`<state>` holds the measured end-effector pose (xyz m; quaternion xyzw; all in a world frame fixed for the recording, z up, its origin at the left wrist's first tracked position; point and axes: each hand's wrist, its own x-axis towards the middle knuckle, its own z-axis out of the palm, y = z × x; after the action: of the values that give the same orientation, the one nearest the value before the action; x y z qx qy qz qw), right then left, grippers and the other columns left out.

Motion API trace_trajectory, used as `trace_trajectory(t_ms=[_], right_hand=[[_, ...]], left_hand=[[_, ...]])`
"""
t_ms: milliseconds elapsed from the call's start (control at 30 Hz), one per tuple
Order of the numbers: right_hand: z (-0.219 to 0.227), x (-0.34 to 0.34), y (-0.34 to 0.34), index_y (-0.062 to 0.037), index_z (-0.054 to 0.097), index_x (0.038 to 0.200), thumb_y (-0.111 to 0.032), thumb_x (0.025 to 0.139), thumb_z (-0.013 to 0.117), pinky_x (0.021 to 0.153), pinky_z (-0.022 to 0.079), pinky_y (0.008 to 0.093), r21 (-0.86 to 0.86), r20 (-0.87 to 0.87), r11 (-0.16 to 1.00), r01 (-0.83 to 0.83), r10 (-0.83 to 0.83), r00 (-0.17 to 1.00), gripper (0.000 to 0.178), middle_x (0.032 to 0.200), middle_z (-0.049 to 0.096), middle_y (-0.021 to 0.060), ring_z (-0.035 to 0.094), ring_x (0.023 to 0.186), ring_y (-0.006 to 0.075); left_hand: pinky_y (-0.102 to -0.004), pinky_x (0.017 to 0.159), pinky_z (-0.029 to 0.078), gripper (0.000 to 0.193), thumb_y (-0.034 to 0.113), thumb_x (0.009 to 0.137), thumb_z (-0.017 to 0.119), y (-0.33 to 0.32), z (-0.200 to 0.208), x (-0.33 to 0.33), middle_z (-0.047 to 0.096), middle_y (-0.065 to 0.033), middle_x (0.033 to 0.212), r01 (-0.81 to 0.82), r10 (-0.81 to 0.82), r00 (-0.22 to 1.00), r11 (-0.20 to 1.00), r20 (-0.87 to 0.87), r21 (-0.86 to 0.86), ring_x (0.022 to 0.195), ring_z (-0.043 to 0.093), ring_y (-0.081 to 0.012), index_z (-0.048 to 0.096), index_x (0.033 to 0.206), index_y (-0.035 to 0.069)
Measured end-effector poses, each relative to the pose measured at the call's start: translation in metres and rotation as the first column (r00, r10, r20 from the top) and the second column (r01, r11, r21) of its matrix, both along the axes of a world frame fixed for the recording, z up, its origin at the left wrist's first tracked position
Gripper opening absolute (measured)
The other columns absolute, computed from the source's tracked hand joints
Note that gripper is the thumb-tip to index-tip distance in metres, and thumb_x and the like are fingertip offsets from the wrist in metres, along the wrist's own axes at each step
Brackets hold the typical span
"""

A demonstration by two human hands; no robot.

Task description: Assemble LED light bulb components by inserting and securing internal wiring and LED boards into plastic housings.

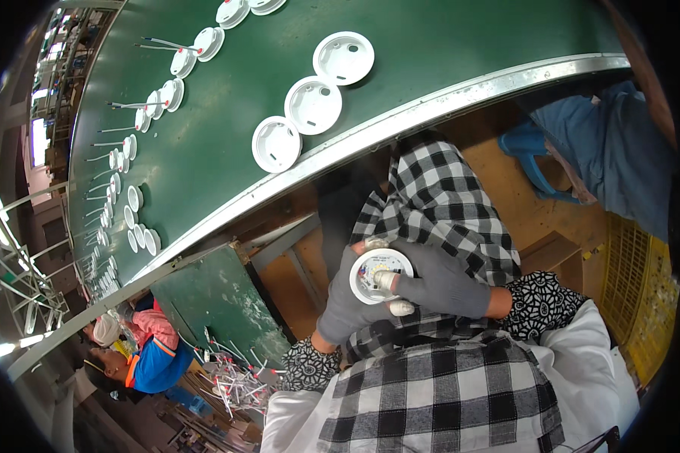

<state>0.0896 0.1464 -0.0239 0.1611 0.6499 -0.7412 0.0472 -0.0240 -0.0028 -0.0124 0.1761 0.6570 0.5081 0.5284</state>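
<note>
Over my lap, in grey gloves with pale fingertip covers, my left hand (343, 296) and my right hand (442, 281) both grip a round white LED lamp housing (363, 277). Its open face is turned up, showing a small circuit board with yellowish parts inside. My left fingers wrap the near and left side of the rim. The right thumb presses on the board's edge, while the other right fingers curl round the housing's right side. Its underside is hidden. Beyond my hands, three empty white round housings (276, 144) lie in a touching line by the green bench's edge.
The green work surface (227, 98) has a metal edge strip (400, 121). Rows of white housings with wires (172, 94) run along its far side. A heap of wired parts (238, 385) lies at lower left. Co-workers sit left and right; a blue stool (533, 155) and yellow crate (627, 287) stand right.
</note>
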Motion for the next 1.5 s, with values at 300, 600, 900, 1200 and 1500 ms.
trace_trajectory(t_ms=[300,600,900,1200,1500], right_hand=[[0.001,0.000,-0.001,0.0006,0.052,0.125,-0.031,0.084,0.060,0.084,0.052,0.0344,-0.038,0.035,0.999,0.018,-0.016,0.999,0.052,0.104,0.067,0.0178,0.067,0.095,0.0258],[0.003,-0.001,0.000,0.0003,0.059,0.116,-0.035,0.084,0.063,0.079,0.053,0.0341,0.044,0.062,0.999,0.027,-0.029,0.998,0.048,0.097,0.069,0.0153,0.068,0.087,0.0233],[0.001,-0.006,0.008,0.0007,0.062,0.109,-0.033,0.086,0.063,0.078,0.053,0.0332,-0.039,-0.013,0.998,-0.049,0.049,0.999,0.040,0.094,0.069,0.0150,0.069,0.087,0.0241],[-0.005,0.002,-0.003,-0.0006,0.060,0.112,-0.028,0.086,0.060,0.080,0.052,0.0343,0.071,0.042,0.997,0.009,-0.012,0.999,0.038,0.096,0.068,0.0159,0.068,0.089,0.0255],[0.007,-0.009,0.013,-0.0019,0.060,0.119,-0.028,0.088,0.060,0.081,0.053,0.0319,-0.013,0.034,1.000,0.001,-0.001,0.999,0.041,0.100,0.069,0.0145,0.068,0.089,0.0203]], left_hand=[[-0.0317,0.091,0.050,0.100,0.021,0.051,0.095,0.002,0.003,0.004,0.057,-0.0098,0.115,-0.021,0.022,0.999,1.000,0.026,-0.014,0.105,0.058,-0.0169,0.036,0.130,0.003],[-0.0316,0.091,0.050,0.098,0.023,0.053,0.094,0.004,-0.002,0.008,0.058,-0.0095,0.116,0.089,-0.084,0.981,0.996,-0.175,0.017,0.106,0.058,-0.0166,0.038,0.131,0.003],[-0.0334,0.093,0.049,0.102,0.029,0.048,0.096,-0.006,-0.007,0.004,0.058,-0.0094,0.116,0.148,-0.151,0.972,0.989,-0.181,-0.027,0.106,0.058,-0.0169,0.038,0.128,0.003],[-0.0301,0.089,0.051,0.094,0.031,0.057,0.092,-0.008,-0.007,0.012,0.062,-0.0096,0.111,0.140,-0.155,0.885,0.988,-0.439,-0.065,0.102,0.062,-0.0170,0.040,0.129,0.001],[-0.0318,0.087,0.051,0.093,0.032,0.052,0.094,0.006,0.000,0.005,0.062,-0.0095,0.110,0.066,-0.093,0.909,0.995,-0.407,-0.079,0.100,0.062,-0.0175,0.043,0.124,0.003]])
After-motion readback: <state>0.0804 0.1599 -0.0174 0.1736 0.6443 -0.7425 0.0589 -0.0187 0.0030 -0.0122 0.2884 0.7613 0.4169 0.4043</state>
